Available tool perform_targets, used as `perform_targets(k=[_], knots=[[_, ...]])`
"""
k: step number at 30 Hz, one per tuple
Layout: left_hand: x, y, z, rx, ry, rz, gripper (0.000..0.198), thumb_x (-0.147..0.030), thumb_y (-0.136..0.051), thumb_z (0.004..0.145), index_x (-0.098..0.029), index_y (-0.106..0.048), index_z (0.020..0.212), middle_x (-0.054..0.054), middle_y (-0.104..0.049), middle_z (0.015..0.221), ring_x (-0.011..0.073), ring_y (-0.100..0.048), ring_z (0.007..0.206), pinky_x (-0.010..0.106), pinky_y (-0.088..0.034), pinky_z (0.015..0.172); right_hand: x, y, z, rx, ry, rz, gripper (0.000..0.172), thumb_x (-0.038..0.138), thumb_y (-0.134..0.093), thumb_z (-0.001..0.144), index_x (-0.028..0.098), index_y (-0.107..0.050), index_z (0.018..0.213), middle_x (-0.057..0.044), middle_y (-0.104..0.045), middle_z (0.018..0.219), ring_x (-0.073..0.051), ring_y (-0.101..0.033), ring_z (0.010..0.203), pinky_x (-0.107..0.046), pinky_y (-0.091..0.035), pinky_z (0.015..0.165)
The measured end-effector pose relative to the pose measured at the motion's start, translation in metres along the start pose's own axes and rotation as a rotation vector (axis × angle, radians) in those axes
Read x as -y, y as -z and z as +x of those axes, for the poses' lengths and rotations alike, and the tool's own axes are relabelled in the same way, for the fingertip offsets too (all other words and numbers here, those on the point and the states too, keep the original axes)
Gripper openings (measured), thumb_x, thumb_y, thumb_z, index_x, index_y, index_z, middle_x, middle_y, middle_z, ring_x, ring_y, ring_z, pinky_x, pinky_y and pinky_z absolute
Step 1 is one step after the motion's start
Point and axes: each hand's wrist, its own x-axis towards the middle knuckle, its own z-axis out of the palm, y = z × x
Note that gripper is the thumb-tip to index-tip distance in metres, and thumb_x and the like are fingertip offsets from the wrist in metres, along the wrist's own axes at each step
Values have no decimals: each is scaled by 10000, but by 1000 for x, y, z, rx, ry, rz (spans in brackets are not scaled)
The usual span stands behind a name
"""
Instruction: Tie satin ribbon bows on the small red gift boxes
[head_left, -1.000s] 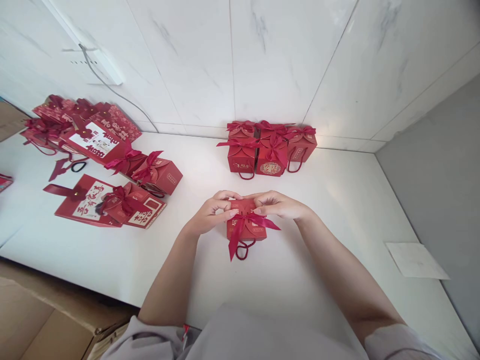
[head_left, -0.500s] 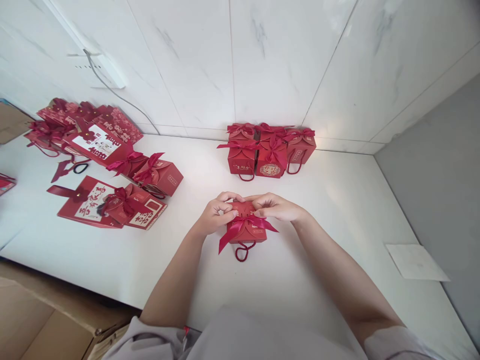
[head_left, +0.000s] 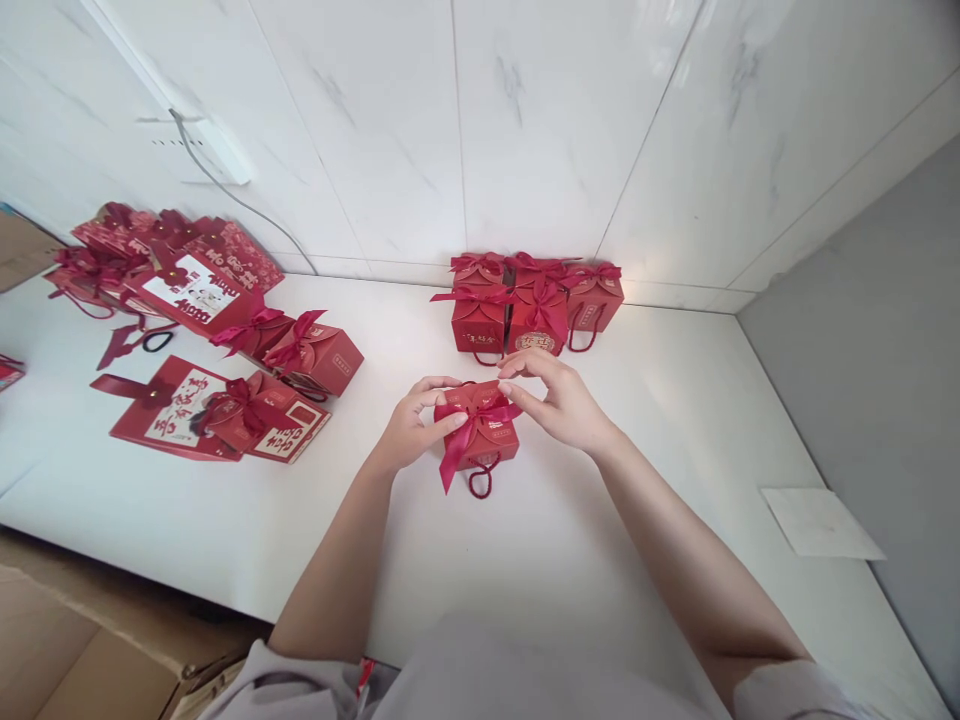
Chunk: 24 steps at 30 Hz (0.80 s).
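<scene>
A small red gift box [head_left: 493, 438] with a satin ribbon bow sits upright on the white table before me. A twisted cord handle [head_left: 481, 482] hangs at its near side. My left hand [head_left: 417, 422] grips the box's left side, thumb in front and fingers behind. At the upper right corner of the box is my right hand [head_left: 553, 400], thumb and fingers apart; whether the fingertips touch the box I cannot tell. Just beyond stand several similar boxes [head_left: 480, 327] with bows, against the wall.
On the left lie several red gift bags [head_left: 196, 290] and more ribboned boxes [head_left: 330, 360]. A flat red bag [head_left: 176, 410] lies nearer. White paper [head_left: 821, 523] rests at the right edge. An opened cardboard carton [head_left: 97, 640] stands below the table's front left. A grey cable [head_left: 225, 190] runs down the wall.
My right hand has loosened from the box top and lifted up and right, its fingers spreading. The box has turned slightly and shifted a little left with my left hand.
</scene>
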Motion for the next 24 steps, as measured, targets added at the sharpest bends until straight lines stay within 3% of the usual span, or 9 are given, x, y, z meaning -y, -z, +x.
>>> perform_targets(k=[3, 6, 9, 12, 15, 18, 21, 24], knots=[[4, 3, 0, 9, 36, -98, 309, -390, -597, 880, -180, -637, 657, 73, -593, 1196, 242, -566, 1148, 404, -412, 1043, 19, -7, -4, 107, 176, -178, 250, 415, -600, 903, 207, -595, 1041, -81, -640, 1039, -219, -581, 960, -371, -468, 860], [7, 3, 1, 13, 43, -166, 319, -391, -552, 909, -181, -678, 706, 82, -606, 1168, 240, -553, 1170, 372, -431, 1013, 28, -28, -10, 259, 387, -432, 399, 458, -691, 823, 190, -597, 1103, -103, -623, 1130, -270, -534, 1046, -444, -409, 943], [10, 1, 2, -34, 21, -185, 311, -378, -542, 915, -176, -685, 726, 83, -611, 1156, 227, -568, 1141, 345, -437, 989, 26, -51, -15, 236, 516, -636, 163, 223, -549, 930, 177, -613, 1073, -94, -640, 1098, -236, -535, 1022, -461, -339, 1034], [14, -4, 4, -199, -25, -144, 338, -359, -555, 905, -166, -628, 638, 75, -638, 1064, 207, -595, 1047, 322, -437, 946, 20, -59, -18, 169, 614, -638, 241, 60, -438, 938, 186, -633, 1003, -54, -674, 1002, -189, -552, 949, -390, -364, 1018], [18, -11, 5, -381, -24, -113, 341, -350, -554, 900, -167, -590, 613, 66, -654, 988, 190, -605, 947, 310, -449, 875, 19, -50, -16, 171, 574, -490, 200, 94, -463, 942, 175, -644, 954, -32, -684, 861, -162, -566, 827, -314, -435, 862], [20, -15, 5, -484, -4, -56, 345, -344, -550, 895, -171, -554, 597, 61, -658, 966, 179, -606, 888, 302, -452, 821, 23, -35, -14, 290, 474, -406, 168, 153, -506, 935, 177, -657, 865, -23, -671, 776, -151, -565, 728, -291, -434, 723], [16, -17, 4, -527, -5, 28, 368, -343, -558, 887, -179, -477, 568, 54, -653, 941, 177, -604, 875, 307, -449, 815, 30, -24, -14, 448, 359, -342, 179, 173, -533, 931, 193, -663, 810, -6, -680, 764, -139, -570, 685, -289, -419, 689], [10, -16, 3, -477, -22, 69, 380, -351, -625, 846, -188, -411, 577, 47, -649, 949, 186, -611, 919, 325, -445, 868, 38, -14, -13, 587, 279, -184, 145, 304, -636, 895, 209, -659, 789, 21, -694, 760, -132, -590, 698, -290, -428, 732]])
